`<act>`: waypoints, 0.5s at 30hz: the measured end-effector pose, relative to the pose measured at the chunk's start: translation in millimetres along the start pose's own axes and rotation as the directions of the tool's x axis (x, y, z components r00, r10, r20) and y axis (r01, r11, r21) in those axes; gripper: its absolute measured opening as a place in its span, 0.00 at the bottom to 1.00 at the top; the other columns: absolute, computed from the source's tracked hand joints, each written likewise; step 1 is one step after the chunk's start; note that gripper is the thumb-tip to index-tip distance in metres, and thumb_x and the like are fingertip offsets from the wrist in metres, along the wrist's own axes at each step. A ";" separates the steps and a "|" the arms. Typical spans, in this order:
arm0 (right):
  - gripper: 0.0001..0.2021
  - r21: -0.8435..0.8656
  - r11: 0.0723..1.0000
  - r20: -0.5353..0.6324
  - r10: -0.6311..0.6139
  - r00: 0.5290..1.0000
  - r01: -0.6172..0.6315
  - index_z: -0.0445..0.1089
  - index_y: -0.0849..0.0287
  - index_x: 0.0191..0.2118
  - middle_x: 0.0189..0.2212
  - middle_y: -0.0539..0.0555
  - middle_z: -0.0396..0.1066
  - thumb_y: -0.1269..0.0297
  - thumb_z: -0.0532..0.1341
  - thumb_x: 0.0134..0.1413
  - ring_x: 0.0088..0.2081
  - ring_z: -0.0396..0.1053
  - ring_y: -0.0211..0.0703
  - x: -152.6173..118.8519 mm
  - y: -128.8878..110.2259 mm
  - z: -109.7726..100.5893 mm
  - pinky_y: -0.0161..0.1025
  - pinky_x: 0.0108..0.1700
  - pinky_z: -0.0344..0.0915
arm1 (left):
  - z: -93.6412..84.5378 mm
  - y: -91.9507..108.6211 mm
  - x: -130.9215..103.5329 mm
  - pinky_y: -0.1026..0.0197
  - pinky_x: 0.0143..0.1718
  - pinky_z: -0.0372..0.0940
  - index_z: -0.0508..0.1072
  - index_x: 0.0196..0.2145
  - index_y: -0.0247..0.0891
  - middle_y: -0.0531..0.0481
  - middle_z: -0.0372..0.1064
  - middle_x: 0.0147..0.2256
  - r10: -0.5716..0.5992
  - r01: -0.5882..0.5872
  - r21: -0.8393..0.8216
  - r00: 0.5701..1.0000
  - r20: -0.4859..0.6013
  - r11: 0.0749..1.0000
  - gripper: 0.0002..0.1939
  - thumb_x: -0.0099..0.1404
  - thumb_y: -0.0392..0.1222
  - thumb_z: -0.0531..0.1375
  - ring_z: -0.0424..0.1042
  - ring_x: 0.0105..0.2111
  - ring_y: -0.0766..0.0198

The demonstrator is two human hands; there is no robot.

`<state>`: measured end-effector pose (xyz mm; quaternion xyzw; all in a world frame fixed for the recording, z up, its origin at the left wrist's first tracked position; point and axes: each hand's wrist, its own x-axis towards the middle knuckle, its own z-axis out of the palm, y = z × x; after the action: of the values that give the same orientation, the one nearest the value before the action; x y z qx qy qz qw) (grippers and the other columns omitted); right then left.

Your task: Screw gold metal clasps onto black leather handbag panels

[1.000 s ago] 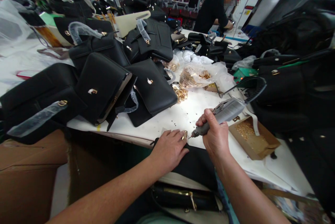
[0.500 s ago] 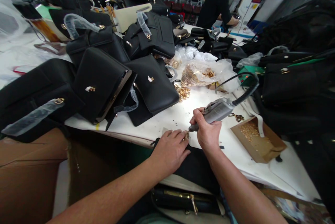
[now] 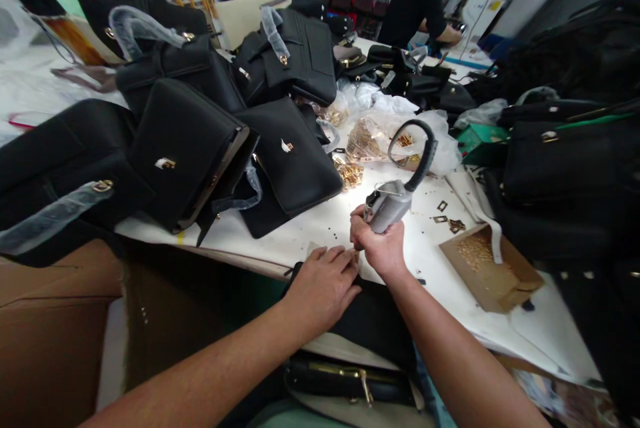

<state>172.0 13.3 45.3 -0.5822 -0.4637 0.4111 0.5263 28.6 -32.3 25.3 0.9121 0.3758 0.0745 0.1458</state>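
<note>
My right hand (image 3: 383, 245) is wrapped round a grey electric screwdriver (image 3: 390, 207), which stands steeply with its black cord looping up from the top. Its tip points down by my left fingertips and is hidden by my fingers. My left hand (image 3: 325, 288) grips a black handbag (image 3: 375, 315) at the table's front edge, fingers bent over its flap and thumb apart. A sliver of gold hardware (image 3: 356, 256) shows at those fingertips. Below, the bag's pale lining and a gold zip (image 3: 340, 371) with a hanging puller are visible.
Several black handbags (image 3: 295, 161) with plastic-wrapped handles crowd the left. Loose gold fittings (image 3: 350, 175) lie beside a clear bag of hardware (image 3: 373, 138). A cardboard tray (image 3: 515, 288) holding small gold pieces sits to the right. Another person (image 3: 413, 5) stands at the back.
My right hand has moved slightly left and tipped the electric screwdriver from slanting to nearly upright, its tip now at the gold hardware. The left hand stays on the handbag.
</note>
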 end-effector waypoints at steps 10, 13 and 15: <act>0.20 0.238 0.971 0.055 0.001 0.999 -0.014 0.73 0.62 0.34 0.17 0.49 0.69 0.51 0.74 0.45 0.18 0.65 0.37 7.0 -4.3 -9.6 0.32 0.19 0.63 | 3.6 -2.9 -1.5 0.44 0.58 0.62 0.74 0.53 0.41 0.46 0.70 0.58 0.007 -0.007 0.003 0.998 -0.061 1.000 0.15 0.69 0.44 0.62 0.67 0.58 0.49; 0.19 0.313 0.942 -0.066 -0.106 0.992 0.121 0.72 0.61 0.36 0.17 0.48 0.68 0.49 0.71 0.50 0.18 0.65 0.38 19.3 -11.9 -29.6 0.32 0.18 0.63 | 6.4 -7.5 0.0 0.44 0.57 0.63 0.74 0.53 0.44 0.48 0.70 0.59 0.022 -0.023 -0.011 0.995 -0.093 1.000 0.16 0.69 0.43 0.62 0.68 0.58 0.49; 0.18 0.284 0.929 -0.215 -0.178 0.960 0.236 0.72 0.61 0.34 0.17 0.48 0.68 0.49 0.69 0.53 0.18 0.65 0.38 32.6 -18.4 -53.5 0.33 0.19 0.64 | 7.0 -9.4 0.0 0.44 0.57 0.64 0.73 0.54 0.44 0.49 0.70 0.59 0.032 -0.035 -0.023 0.994 -0.106 0.999 0.17 0.68 0.42 0.62 0.69 0.57 0.50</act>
<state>229.3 32.9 69.6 -0.4767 -0.4020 0.3639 0.6919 24.1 -27.4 15.7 0.9113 0.3665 0.1296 0.1359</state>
